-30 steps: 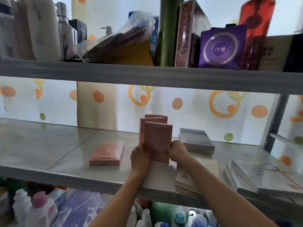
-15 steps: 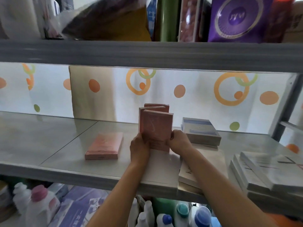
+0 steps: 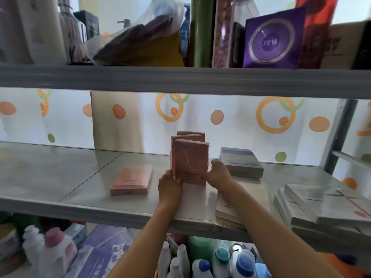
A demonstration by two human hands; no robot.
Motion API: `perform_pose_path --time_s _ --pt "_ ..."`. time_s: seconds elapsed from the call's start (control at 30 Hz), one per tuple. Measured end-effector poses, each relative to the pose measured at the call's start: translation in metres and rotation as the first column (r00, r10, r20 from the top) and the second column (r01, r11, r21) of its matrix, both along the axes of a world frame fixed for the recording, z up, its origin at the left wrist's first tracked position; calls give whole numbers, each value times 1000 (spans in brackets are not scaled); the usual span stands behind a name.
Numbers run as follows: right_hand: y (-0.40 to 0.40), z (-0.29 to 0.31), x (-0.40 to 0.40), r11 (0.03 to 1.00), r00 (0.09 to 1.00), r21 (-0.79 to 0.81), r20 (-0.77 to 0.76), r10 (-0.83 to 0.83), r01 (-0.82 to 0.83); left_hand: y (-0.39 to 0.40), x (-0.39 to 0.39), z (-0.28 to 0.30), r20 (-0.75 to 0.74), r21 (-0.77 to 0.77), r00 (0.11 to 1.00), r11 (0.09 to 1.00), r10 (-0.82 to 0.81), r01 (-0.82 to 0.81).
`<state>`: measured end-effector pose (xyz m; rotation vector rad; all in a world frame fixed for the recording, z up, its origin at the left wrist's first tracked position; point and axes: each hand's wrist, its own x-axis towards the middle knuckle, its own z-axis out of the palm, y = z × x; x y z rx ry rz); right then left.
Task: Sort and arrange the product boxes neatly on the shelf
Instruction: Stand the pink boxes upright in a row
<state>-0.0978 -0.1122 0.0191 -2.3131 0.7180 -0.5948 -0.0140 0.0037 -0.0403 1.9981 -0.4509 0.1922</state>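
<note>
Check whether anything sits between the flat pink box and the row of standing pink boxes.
Nothing visible does. The flat pink box lies apart to the left of the standing pink boxes, with only bare shelf and the left hand between them.

1. The upright boxes [image 3: 190,161] on the middle shelf [image 3: 60,173] are dusty pink, with a pale curling mark on the front one
2. The flat box [image 3: 131,179] to their left is a lighter salmon pink
3. The shelf surface is pale grey
4. The backdrop [image 3: 230,119] is white with orange dots, orange rings and green dots
5. The box [image 3: 240,161] at right is grey-white with a blue band
6. The purple box [image 3: 274,40] above carries a silver ring emblem
</note>
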Motion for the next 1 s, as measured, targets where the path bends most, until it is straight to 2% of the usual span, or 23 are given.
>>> perform_pose_path --time_s 0.17,0.3,0.5,0.6,0.67,0.73,0.8,0.9,1.0 --pt "16 -1 -11 997 998 -51 30 -53 54 15 -6 -2 -29 -7 997 998 -70 70" --pt "36 -2 -5 990 998 -133 23 55 -51 37 -3 11 27 18 998 998 -64 64" --pt "85 -1 15 984 985 -46 -34 171 -173 83 17 21 154 54 988 999 -12 4" --pt "104 -9 26 972 970 60 -79 230 -225 105 27 13 219 128 975 989 45 -74" --pt "114 -14 32 968 968 117 -87 234 -223 116 35 3 235 216 972 973 22 -75" --pt "119 -20 41 963 970 157 -78 232 -218 125 41 -6 228 380 973 924 -45 -46" --pt "123 -26 49 964 972 169 -85 221 -205 131 46 -9 284 522 956 849 -80 -85" --pt "131 -29 59 967 965 150 -133 227 -207 139 54 -10 279 590 959 798 -61 -121" --pt "139 -24 66 959 949 174 -183 256 -225 143 60 -13 171 566 984 822 -41 -64"
